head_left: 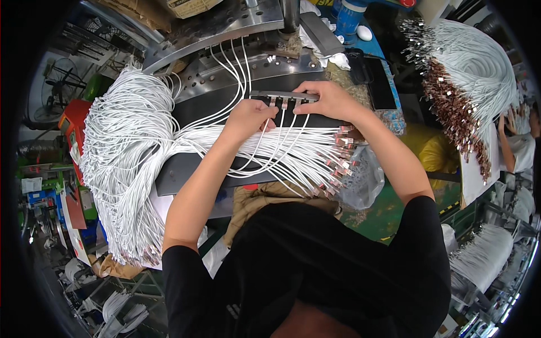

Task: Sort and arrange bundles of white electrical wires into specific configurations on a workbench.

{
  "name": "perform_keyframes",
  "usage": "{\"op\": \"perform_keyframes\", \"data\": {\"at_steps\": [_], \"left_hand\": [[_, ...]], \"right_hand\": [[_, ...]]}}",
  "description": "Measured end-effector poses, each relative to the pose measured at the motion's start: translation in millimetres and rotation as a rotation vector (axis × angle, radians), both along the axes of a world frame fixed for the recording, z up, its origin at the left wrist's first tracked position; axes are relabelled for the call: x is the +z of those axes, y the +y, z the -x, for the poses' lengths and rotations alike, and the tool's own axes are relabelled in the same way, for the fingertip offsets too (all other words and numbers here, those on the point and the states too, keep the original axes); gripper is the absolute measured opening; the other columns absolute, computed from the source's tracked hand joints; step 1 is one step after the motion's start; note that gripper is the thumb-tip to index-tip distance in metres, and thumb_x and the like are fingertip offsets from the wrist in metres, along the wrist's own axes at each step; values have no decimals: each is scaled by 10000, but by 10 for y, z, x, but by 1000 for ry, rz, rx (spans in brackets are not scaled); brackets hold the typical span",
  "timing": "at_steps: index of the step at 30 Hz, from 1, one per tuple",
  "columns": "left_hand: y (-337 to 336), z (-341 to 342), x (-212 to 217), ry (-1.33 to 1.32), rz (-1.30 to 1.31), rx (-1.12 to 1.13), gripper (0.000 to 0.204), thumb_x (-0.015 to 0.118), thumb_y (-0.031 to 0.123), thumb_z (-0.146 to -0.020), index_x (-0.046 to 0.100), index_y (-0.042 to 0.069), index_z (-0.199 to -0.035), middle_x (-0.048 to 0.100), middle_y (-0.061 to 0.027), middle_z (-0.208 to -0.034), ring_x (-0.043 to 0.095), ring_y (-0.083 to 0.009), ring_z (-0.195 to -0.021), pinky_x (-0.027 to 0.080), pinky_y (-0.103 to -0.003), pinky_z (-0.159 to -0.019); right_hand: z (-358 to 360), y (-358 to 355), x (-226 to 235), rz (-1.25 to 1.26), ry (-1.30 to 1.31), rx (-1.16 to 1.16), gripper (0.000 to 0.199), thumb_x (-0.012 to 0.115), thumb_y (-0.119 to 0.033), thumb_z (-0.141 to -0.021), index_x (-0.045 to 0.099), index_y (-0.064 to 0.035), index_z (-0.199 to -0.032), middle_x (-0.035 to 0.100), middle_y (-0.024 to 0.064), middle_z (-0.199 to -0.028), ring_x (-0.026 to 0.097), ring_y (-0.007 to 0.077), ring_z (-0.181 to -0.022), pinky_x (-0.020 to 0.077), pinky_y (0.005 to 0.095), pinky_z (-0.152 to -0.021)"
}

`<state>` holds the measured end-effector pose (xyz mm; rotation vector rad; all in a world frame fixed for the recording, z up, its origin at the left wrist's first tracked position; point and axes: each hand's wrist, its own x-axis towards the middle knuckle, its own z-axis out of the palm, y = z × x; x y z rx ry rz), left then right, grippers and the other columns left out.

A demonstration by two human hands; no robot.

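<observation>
Left grip (pixel 251 119) closed to a pinch, fingertips on the leftmost connector (pixel 273 102); right grip (pixel 328 97) nearly closed, index finger and thumb around the right end of a dark metal bar (pixel 270 94). Bar runs between the two grips, row of metal connectors along its lower edge, white cables trailing down from them. Beneath the grips, a sheaf of white cables (pixel 265 145) lies across the black tabletop (pixel 176 176), its coppery connector ends (pixel 341 163) below the right grip. Big heap of white cables (pixel 127 146) well left of the left grip. Perforated metal plate (pixel 220 27) above the left grip, a few cables hanging below it. Clear plastic bag (pixel 366 179) below right of the right grip; blue container (pixel 350 21) farther up, above it.
</observation>
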<state>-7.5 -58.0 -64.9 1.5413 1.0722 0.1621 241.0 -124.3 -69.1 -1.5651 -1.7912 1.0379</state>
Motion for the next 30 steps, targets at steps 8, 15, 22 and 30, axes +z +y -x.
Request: {"op": "perform_keyframes", "data": {"at_steps": [8,15,22,30], "left_hand": [[403,243,48,-60,-813,304,433,612,409,-967,683,-16,-1013,738,-132,-887,715,-226,-787,534,-370,-712],[599,32,289,-264,75,332,550,616,434,-980,591,-34,-1268,723,-98,-980,542,-99,-664,438,-235,-625],[349,475,327,-198,36,349,622,637,499,-951,578,-24,-1282,697,-62,-930,369,-60,-588,319,-206,-561],[214,372,350,-110,-155,266,617,666,482,-927,578,-11,-1289,686,-53,-1017,481,-67,-654,364,-210,-628]], "right_hand": [[65,425,-55,-758,-353,-156,221,636,-228,-946,705,-68,-1081,640,131,-903,636,320,-913,503,396,-791],[172,2565,-685,-874,-407,-358,325,559,-256,-972,646,-36,-1195,660,199,-1180,616,293,-1139,504,411,-934],[408,2941,-523,-813,-138,-247,211,683,-218,-904,661,-22,-980,651,126,-915,617,224,-784,511,381,-685],[246,3079,-643,-824,-274,-219,210,673,-221,-914,667,-25,-990,654,129,-936,626,230,-787,514,381,-696]]}}
